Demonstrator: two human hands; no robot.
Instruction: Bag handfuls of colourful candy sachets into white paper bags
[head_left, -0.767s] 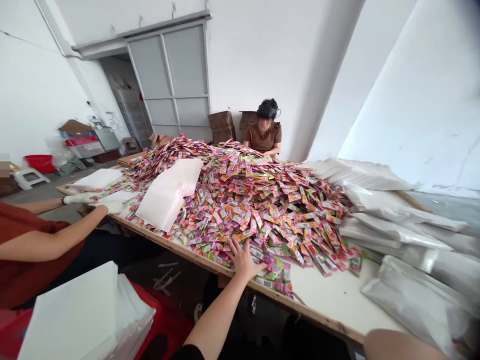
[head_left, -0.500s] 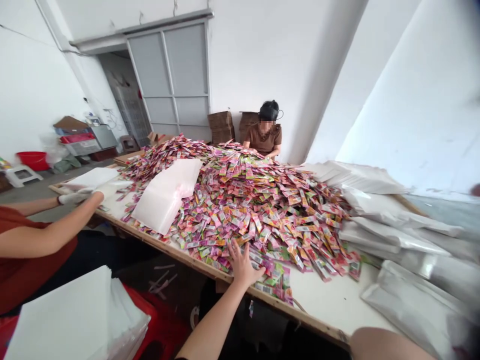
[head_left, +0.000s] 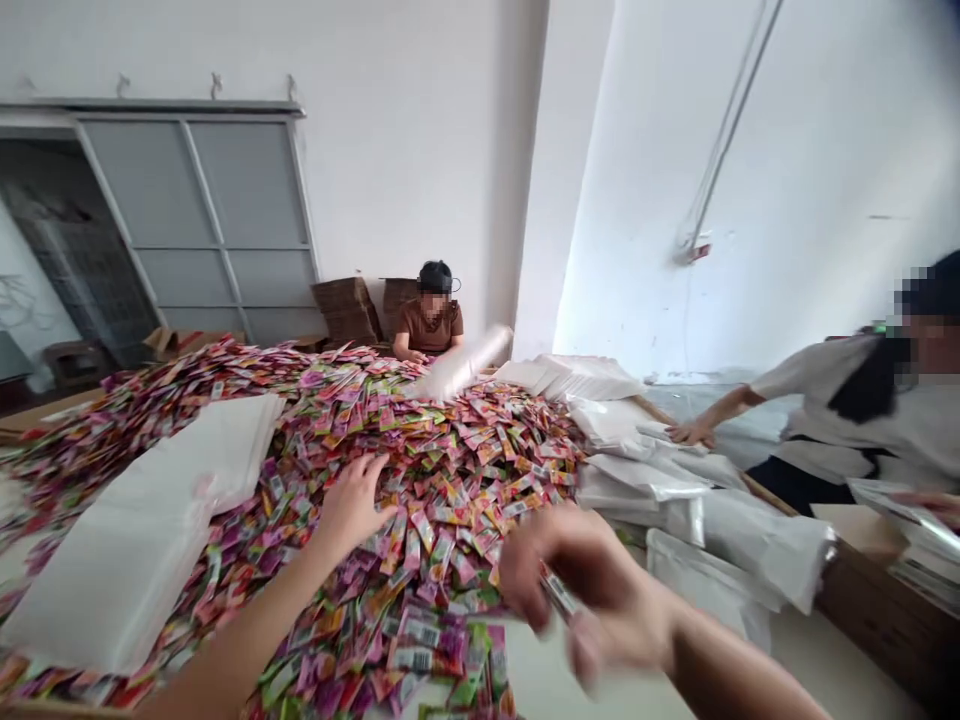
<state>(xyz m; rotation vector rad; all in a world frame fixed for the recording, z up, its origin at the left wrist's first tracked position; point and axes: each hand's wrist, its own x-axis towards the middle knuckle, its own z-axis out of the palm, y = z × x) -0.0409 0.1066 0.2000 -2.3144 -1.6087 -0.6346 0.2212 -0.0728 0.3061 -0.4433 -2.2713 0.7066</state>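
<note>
My left hand (head_left: 356,503) is over the near middle of a large heap of small printed sachets (head_left: 442,440), its fingers spread and nothing in them. My right hand (head_left: 589,590), blurred, is raised over the table right of the heap's near edge. Its fingers and thumb curve around a small, pale, printed sachet (head_left: 559,592). Left of my left hand lies a stack of white plastic bags (head_left: 127,560) on the heap. Over the far side of the heap, a smeared pale packet (head_left: 465,365) appears, seemingly in the air.
Filled white bags (head_left: 652,470) are piled along the table's right side. A co-worker (head_left: 847,400) at right rests a hand near them, beside a cardboard box (head_left: 862,610). Across the heap sits another person (head_left: 431,325), with stacked brown cardboard (head_left: 346,310) behind.
The view has swung right. My right hand has come into view with a sachet, and my left hand has moved from the near edge farther over the heap. The pale packet over the heap is new.
</note>
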